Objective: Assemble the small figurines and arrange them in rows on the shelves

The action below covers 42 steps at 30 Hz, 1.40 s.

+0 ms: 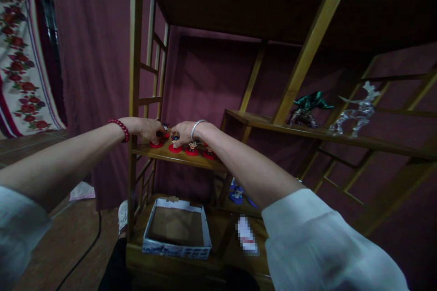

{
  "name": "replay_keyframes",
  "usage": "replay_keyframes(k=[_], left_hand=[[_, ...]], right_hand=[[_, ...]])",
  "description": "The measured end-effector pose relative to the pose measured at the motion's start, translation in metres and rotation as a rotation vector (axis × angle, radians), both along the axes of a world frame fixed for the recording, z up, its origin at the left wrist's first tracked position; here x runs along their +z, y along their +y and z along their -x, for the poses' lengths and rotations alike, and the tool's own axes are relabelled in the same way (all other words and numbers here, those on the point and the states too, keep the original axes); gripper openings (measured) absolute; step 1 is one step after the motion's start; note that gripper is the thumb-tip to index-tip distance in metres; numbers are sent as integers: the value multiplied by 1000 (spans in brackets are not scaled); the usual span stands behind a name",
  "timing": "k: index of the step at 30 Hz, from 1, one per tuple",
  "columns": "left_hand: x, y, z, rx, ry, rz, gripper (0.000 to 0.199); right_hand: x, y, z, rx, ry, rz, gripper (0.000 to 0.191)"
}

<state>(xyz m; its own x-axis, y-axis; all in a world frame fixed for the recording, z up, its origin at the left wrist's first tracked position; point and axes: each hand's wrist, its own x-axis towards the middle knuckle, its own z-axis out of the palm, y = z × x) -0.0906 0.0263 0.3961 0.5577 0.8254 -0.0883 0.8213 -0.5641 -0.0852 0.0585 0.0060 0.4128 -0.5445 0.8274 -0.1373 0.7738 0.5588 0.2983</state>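
Now, edges: the wooden shelf runs from the slatted upright rightward; the red-based figurines stand close together, with little room between them.
Arms: both reach forward and inward, nearly level, the hands almost meeting.
Left hand: fingers bent down at the nearest figurines, red bead bracelet on the wrist.
Right hand: fingers angled down onto a figurine, silver bangle on the wrist.
Grip: fingers pressed together; whether either pinches, I cannot tell.
Writing: the cardboard box below has printing too small to read.
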Motion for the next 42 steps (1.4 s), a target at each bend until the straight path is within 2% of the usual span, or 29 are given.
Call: replay_keyframes(k=[5, 9, 13, 16, 20, 24, 29, 33, 42], left_hand=[[10, -5, -4, 4, -44, -144, 45], [12, -9, -15, -68, -106, -187, 44], [8, -13, -27, -121, -129, -147, 47], [5, -14, -35, -112, -127, -123, 49], [3, -15, -42, -110, -106, -127, 51], [0, -17, -47, -135, -76, -120, 46], [-6, -12, -51, -159, -63, -91, 39], [-10, -7, -50, -183, -89, -83, 38], [-7, -10, -52, -148, -64, -69, 39]], right_hand=[[16, -9, -22, -77, 55, -108, 45], [21, -16, -40, -120, 41, -127, 41], [16, -17, -51, -117, 13, -100, 48], [9, -16, -55, -113, 6, -78, 52], [-1, -13, -55, -95, 14, -60, 52], [-7, -11, -52, -41, 14, -70, 48], [-7, -13, -50, -15, 28, -48, 37], [-7, -13, -50, -14, 29, -46, 35], [-8, -14, -49, -49, 40, -17, 34]])
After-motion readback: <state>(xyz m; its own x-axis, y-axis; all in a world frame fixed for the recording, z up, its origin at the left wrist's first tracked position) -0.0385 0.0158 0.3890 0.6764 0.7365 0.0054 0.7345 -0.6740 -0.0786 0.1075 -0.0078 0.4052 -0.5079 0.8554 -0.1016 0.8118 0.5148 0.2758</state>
